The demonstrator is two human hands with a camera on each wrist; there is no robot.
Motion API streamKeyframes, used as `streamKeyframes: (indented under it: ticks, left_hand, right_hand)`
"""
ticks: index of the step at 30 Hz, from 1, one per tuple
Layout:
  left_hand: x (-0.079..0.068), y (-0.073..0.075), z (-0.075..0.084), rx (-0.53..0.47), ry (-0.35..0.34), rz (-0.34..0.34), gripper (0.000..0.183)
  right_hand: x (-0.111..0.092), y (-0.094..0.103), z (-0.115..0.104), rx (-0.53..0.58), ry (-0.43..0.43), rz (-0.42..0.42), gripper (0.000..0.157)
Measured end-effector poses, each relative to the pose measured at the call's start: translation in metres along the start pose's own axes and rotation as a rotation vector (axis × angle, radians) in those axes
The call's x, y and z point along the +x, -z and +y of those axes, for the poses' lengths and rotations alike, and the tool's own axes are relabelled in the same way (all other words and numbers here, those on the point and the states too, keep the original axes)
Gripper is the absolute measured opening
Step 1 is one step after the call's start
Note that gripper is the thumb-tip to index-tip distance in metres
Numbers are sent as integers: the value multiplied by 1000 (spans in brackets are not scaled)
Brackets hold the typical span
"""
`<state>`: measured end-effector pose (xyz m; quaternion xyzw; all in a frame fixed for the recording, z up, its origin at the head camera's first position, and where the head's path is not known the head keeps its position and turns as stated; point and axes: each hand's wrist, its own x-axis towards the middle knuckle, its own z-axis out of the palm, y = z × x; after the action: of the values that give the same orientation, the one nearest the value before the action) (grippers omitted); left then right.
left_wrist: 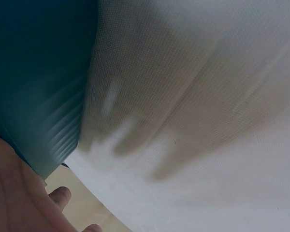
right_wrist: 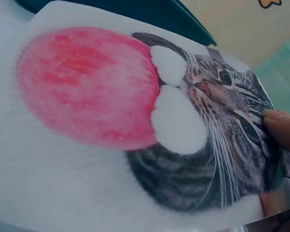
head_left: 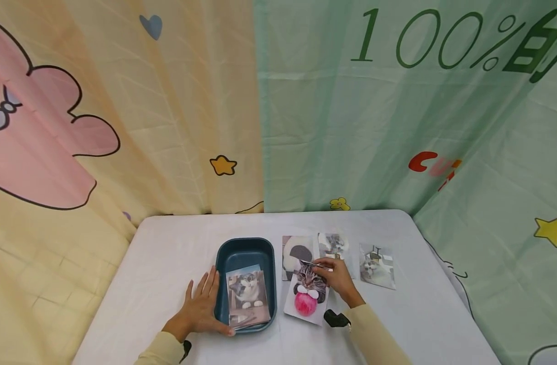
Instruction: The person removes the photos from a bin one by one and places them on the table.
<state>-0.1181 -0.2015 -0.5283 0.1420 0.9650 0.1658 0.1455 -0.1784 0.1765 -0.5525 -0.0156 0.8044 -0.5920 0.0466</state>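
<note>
My right hand point(head_left: 337, 276) pinches the top edge of a cat photo card point(head_left: 309, 291), with the thumb on its printed face. The card shows a tabby cat behind a pink ball, and it fills much of the right wrist view, tilted. Spread along the left side of a dark teal tray point(head_left: 220, 253) is my left hand point(head_left: 198, 309), its fingers straight and its thumb at the tray's near corner. Inside the tray lies a stack of photo cards point(head_left: 248, 296), a grey and white cat on top.
Behind the held card lie a photo card with a dark round shape point(head_left: 294, 248) and another cat photo point(head_left: 331, 243). Farther right is a cat photo card point(head_left: 377, 268). All rest on a white-covered table point(head_left: 169, 253), with printed curtains point(head_left: 306, 126) around it.
</note>
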Motion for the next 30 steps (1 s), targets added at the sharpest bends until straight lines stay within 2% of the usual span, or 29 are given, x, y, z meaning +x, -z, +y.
streamKeyframes:
  ticks: [5, 10, 14, 22, 27, 30]
  left_hand:
    - [1, 0, 0, -6, 1, 6, 152]
    - [2, -2, -2, -6, 1, 7, 152]
    - [2, -2, -3, -14, -7, 15, 152]
    - [4, -6, -4, -27, -8, 29, 152]
    - [4, -6, -4, -23, 0, 21, 153]
    - [4, -5, -3, -21, 2, 16, 153]
  right_hand:
    - [-8, -16, 12, -78, 43, -59, 18]
    - [-12, -33, 23, -200, 156, -65, 12]
    - [-14, -42, 29, -273, 227, -32, 11]
    - [-18, -48, 23, -346, 281, 56, 10]
    - [-18, -45, 11, -404, 356, 152, 12]
    - [-16, -43, -1, -376, 370, 176, 13]
